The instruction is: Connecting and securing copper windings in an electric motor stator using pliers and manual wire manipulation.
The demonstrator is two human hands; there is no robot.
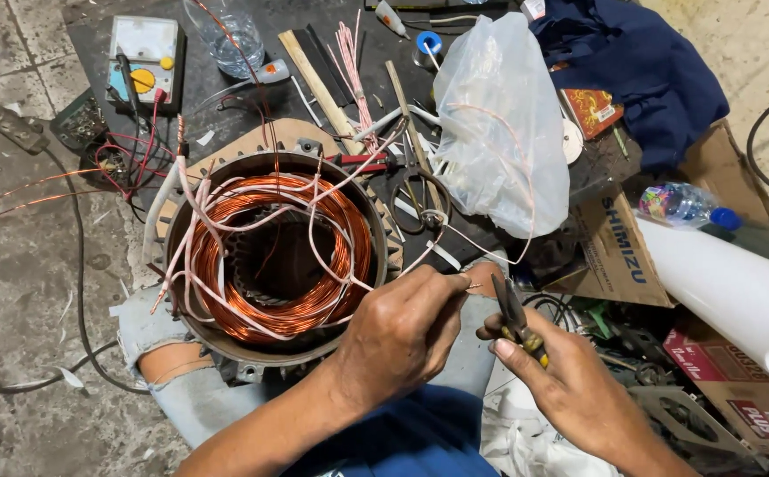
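Copper-wound round motor stator (pixel 274 256) rests on the person's lap, its orange coils ringed by pale pink sleeved leads (pixel 225 212). One thin lead wire (pixel 455 287) runs out from the stator's right edge to the left hand (pixel 398 340) — thumb and fingers pinch it shut at its bare tip. Just beside it, the right hand (pixel 570 389) grips yellow-handled pliers (pixel 515 320) — fingers closed round the handles, the dark nose pointing up near the wire's end. Behind the stator lie a crumpled clear plastic bag (pixel 499 124), a grey analogue multimeter (pixel 143 60) and a clear plastic bottle (pixel 224 35).
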